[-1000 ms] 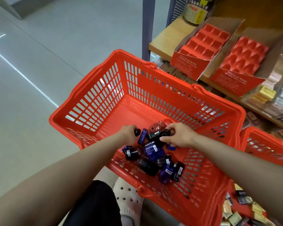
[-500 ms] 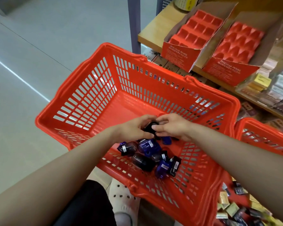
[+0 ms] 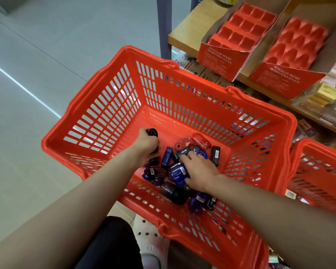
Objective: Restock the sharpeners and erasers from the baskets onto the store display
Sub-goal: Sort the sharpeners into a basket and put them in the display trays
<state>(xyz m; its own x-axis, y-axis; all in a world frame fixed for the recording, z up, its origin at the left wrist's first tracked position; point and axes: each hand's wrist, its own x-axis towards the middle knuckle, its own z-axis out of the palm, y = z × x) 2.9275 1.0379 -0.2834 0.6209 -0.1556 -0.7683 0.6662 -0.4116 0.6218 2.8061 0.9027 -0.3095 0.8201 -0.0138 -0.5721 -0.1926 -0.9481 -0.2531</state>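
The hands, pressed together over the pile half a second ago, are now drawn apart, and more of the heap is laid bare between them. A black sharpener (image 3: 152,132) is gripped in the left hand (image 3: 146,144), whose fingers are curled tightly round it so that only its round end is seen above the knuckles; further dark pieces appear to be held below the fist, though that cannot be told for certain. The right hand (image 3: 197,169) is laid over the sharpeners (image 3: 175,172), its fingers (image 3: 184,157) bent down onto a black sharpener (image 3: 182,152) at their tips; whether that piece is actually pinched cannot be told, as the thumb is hidden. Just beyond those fingertips red sharpeners (image 3: 194,141) are seen, a blue one (image 3: 166,157) is stood between the two hands, and a black one (image 3: 215,155) is stood upright beside the right knuckles. Purple and dark pieces are heaped under and behind the right palm, towards the wrist. Everything is contained in the red basket (image 3: 109,105). Up past the fingers, on the wooden shelf (image 3: 184,33), two red display trays (image 3: 242,30) are propped in their boxes, their compartments unfilled. A second red basket (image 3: 322,171) is seen just beside the right forearm.
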